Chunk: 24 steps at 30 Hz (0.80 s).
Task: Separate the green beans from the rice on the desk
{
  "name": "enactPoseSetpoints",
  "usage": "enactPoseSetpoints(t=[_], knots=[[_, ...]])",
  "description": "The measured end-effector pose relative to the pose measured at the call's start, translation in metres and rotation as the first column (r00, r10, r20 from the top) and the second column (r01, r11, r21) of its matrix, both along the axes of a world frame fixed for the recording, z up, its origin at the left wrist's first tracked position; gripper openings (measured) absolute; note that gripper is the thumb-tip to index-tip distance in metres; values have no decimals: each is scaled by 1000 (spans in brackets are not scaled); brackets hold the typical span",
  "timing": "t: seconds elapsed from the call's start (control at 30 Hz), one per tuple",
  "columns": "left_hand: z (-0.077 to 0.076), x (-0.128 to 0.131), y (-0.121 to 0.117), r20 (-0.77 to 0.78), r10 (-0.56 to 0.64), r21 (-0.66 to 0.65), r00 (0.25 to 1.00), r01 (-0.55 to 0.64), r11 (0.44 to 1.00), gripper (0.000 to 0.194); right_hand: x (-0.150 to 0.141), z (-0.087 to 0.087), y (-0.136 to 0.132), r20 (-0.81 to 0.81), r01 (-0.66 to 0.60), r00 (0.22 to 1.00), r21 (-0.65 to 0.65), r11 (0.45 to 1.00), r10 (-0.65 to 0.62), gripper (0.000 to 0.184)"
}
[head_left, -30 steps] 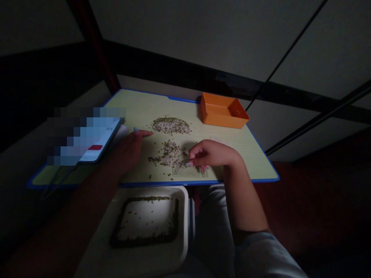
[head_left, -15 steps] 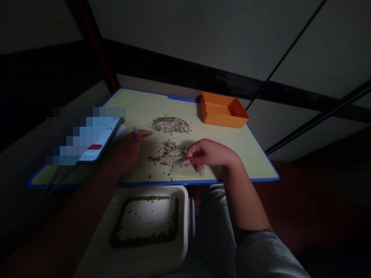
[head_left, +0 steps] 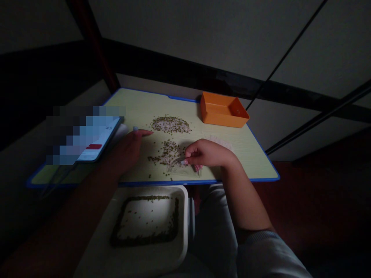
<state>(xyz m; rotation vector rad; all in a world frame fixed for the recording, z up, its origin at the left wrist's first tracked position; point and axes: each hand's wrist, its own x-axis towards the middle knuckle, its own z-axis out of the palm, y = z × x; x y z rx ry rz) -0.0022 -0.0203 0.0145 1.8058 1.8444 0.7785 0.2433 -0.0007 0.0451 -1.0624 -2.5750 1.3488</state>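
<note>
A yellow table (head_left: pixel 139 102) edged in blue is seen, with a white basin (head_left: pixel 184 224), lined with green grains, set below its near edge. On a partly blurred phone (head_left: pixel 90 155), "45" can be read beside a red strip. An orange box (head_left: pixel 222 120) is placed at the far right. The left hand (head_left: pixel 130 150) is held loosely, forefinger stretched out, with nothing seen gripped. By the right hand (head_left: pixel 199 153), a clear plastic piece (head_left: pixel 178 170) is pinched beside the near heap (head_left: pixel 169 150); its red marking cannot be read. Beyond is spread the far heap (head_left: pixel 171 124) of green and pale grains.
</note>
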Motion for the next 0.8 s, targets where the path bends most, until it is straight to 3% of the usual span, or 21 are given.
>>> enactPoseSetpoints(t=[0.37,0.8], knots=[[-8,-4,5,18,-13,31,1000,13,999,63,-10,0,-5,47,26,999,23,999,-27,29],[-11,-5,5,13,-25,20,1000,25,1000,58,-43,-8,-12,5,-42,999,80,996,42,33]])
